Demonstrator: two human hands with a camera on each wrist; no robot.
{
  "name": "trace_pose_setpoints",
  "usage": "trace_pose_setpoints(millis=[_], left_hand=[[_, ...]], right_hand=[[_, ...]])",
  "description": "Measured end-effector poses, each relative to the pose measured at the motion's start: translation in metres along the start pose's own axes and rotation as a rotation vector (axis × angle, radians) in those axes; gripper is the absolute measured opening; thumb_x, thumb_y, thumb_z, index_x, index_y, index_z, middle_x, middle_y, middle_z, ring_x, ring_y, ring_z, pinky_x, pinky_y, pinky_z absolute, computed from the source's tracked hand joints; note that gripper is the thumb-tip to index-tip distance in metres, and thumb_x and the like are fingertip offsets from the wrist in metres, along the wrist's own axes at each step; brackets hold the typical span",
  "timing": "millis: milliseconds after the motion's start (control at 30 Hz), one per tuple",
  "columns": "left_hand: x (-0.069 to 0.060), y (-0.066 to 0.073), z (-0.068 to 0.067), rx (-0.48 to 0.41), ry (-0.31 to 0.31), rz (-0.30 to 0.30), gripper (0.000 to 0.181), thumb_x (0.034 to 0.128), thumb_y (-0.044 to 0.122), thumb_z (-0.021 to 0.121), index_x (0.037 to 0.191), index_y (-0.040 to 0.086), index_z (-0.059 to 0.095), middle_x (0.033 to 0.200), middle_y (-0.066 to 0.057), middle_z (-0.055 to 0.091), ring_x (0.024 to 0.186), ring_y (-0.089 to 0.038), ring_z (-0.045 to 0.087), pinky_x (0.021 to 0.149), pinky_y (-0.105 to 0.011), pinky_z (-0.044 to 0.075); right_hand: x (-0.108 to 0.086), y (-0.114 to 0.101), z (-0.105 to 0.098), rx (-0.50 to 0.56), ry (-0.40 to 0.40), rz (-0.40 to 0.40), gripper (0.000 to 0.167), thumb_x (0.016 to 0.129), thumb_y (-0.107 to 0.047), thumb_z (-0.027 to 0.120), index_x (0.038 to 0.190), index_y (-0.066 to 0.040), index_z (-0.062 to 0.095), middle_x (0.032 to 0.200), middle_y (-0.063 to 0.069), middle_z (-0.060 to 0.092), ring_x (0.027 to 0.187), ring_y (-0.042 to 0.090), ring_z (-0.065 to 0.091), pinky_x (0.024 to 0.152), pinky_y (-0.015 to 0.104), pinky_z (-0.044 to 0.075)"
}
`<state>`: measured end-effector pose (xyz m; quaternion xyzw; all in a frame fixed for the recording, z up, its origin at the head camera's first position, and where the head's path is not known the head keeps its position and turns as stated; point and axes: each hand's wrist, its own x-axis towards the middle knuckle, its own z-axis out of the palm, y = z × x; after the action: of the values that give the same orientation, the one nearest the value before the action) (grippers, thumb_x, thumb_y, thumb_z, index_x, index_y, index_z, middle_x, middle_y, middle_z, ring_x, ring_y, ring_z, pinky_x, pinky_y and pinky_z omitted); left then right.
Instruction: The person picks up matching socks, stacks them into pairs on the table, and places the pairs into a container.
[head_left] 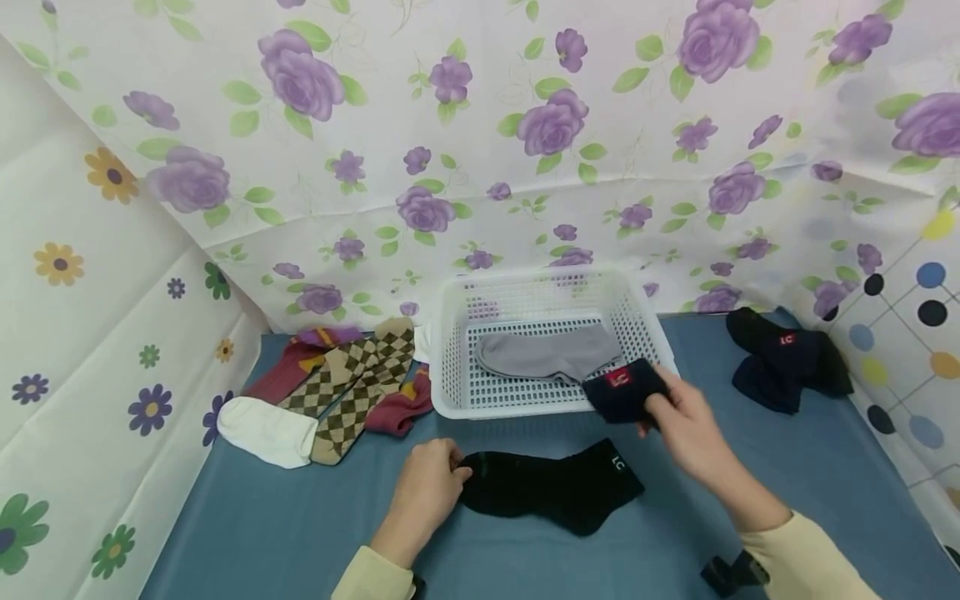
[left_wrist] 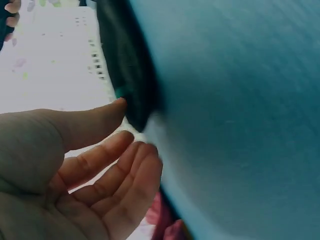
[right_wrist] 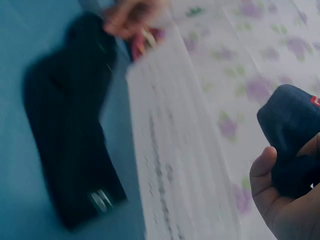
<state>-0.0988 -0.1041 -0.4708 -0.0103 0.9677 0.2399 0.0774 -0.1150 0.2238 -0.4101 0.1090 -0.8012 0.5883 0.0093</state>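
Right hand (head_left: 690,429) is grasping a folded navy sock (head_left: 621,396) by one edge, and I see it held at the near corner of the white basket (head_left: 517,412), just ahead of the fingers. If that grip slackens, the fold could fall open or drop either side of the rim. Low travel might snag the rim and skid the basket, grey sock (head_left: 536,354) and all. Left hand (head_left: 426,492) is at the toe of the black sock (head_left: 540,492), fingers loosely bent, no firm pinch showing, so a tug would likely slip off. Dark socks (head_left: 791,358) lie right of the right hand on the worktop (head_left: 285,533); similar colours, easy mix-up.
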Motion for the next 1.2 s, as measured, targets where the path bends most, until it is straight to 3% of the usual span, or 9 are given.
trace_pose_setpoints(millis=[100, 200, 367, 467, 600, 700, 833, 1000, 1200], left_hand=[[-0.007, 0.009, -0.007, -0.002, 0.078, 0.047, 0.022, 0.0802, 0.033, 0.073, 0.092, 0.016, 0.068, 0.081, 0.003, 0.062, 0.068, -0.01, 0.056, 0.058, -0.029, 0.047], [-0.016, 0.025, -0.018, -0.101, 0.112, 0.126, 0.029, 0.0826, 0.045, 0.067, 0.1, 0.023, 0.067, 0.082, 0.01, 0.06, 0.067, -0.004, 0.054, 0.058, -0.024, 0.046], [-0.029, 0.048, -0.029, -0.38, 0.051, 0.275, 0.041, 0.0841, 0.06, 0.055, 0.114, 0.033, 0.059, 0.093, 0.015, 0.062, 0.076, 0.001, 0.058, 0.065, -0.019, 0.049], [-0.033, 0.056, -0.029, -0.468, 0.039, 0.361, 0.042, 0.0827, 0.055, 0.06, 0.118, 0.032, 0.058, 0.101, 0.013, 0.064, 0.083, 0.0, 0.061, 0.07, -0.02, 0.052], [-0.032, 0.059, -0.026, -0.498, 0.129, 0.472, 0.025, 0.0828, 0.04, 0.068, 0.105, 0.028, 0.065, 0.096, 0.01, 0.065, 0.074, 0.001, 0.06, 0.063, -0.019, 0.052], [-0.032, 0.059, -0.025, -0.537, 0.177, 0.506, 0.013, 0.0839, 0.032, 0.069, 0.096, 0.029, 0.067, 0.091, 0.01, 0.065, 0.07, 0.001, 0.06, 0.06, -0.018, 0.052], [-0.032, 0.059, -0.027, -0.583, 0.197, 0.518, 0.013, 0.0837, 0.029, 0.07, 0.096, 0.033, 0.066, 0.092, 0.014, 0.065, 0.072, 0.0, 0.061, 0.061, -0.019, 0.052], [-0.035, 0.061, -0.028, -0.599, 0.228, 0.577, 0.014, 0.0833, 0.025, 0.071, 0.095, 0.031, 0.068, 0.087, 0.016, 0.062, 0.069, 0.001, 0.059, 0.058, -0.02, 0.051], [-0.037, 0.065, -0.031, -0.622, 0.234, 0.642, 0.01, 0.0856, 0.027, 0.068, 0.095, 0.029, 0.067, 0.085, 0.015, 0.062, 0.067, 0.0, 0.058, 0.056, -0.02, 0.05]], right_hand=[[-0.008, -0.003, 0.019, 0.046, -0.079, -0.01, 0.03, 0.097, 0.0, 0.033, 0.112, -0.013, 0.055, 0.097, 0.012, 0.059, 0.06, 0.027, 0.055, 0.053, 0.036, 0.05], [-0.014, -0.004, 0.037, 0.089, -0.127, -0.009, 0.033, 0.098, 0.0, 0.032, 0.114, -0.016, 0.056, 0.098, 0.011, 0.06, 0.06, 0.028, 0.055, 0.054, 0.036, 0.05], [-0.021, -0.003, 0.064, 0.132, -0.164, 0.033, 0.032, 0.097, -0.001, 0.035, 0.116, -0.015, 0.057, 0.102, 0.012, 0.061, 0.061, 0.027, 0.055, 0.055, 0.036, 0.051], [-0.022, -0.004, 0.076, 0.141, -0.187, 0.083, 0.028, 0.097, -0.002, 0.037, 0.113, -0.013, 0.057, 0.104, 0.012, 0.06, 0.064, 0.027, 0.055, 0.057, 0.038, 0.051], [-0.023, -0.005, 0.082, 0.114, -0.274, 0.105, 0.027, 0.098, -0.007, 0.04, 0.115, -0.019, 0.057, 0.109, 0.009, 0.061, 0.074, 0.025, 0.059, 0.063, 0.038, 0.054], [-0.024, -0.006, 0.081, 0.041, -0.345, 0.082, 0.026, 0.099, -0.015, 0.043, 0.12, -0.026, 0.056, 0.11, 0.004, 0.064, 0.082, 0.023, 0.061, 0.068, 0.033, 0.053], [-0.025, -0.009, 0.078, -0.032, -0.396, 0.049, 0.027, 0.097, -0.027, 0.05, 0.123, -0.032, 0.054, 0.114, -0.008, 0.064, 0.095, 0.016, 0.063, 0.076, 0.027, 0.052], [-0.023, -0.018, 0.079, -0.042, -0.347, -0.032, 0.032, 0.094, -0.035, 0.055, 0.126, -0.032, 0.055, 0.123, -0.011, 0.06, 0.103, 0.009, 0.063, 0.08, 0.028, 0.053], [-0.021, -0.031, 0.078, -0.118, -0.188, -0.222, 0.024, 0.088, -0.028, 0.064, 0.112, -0.031, 0.066, 0.112, -0.013, 0.064, 0.103, 0.006, 0.061, 0.079, 0.027, 0.054]])
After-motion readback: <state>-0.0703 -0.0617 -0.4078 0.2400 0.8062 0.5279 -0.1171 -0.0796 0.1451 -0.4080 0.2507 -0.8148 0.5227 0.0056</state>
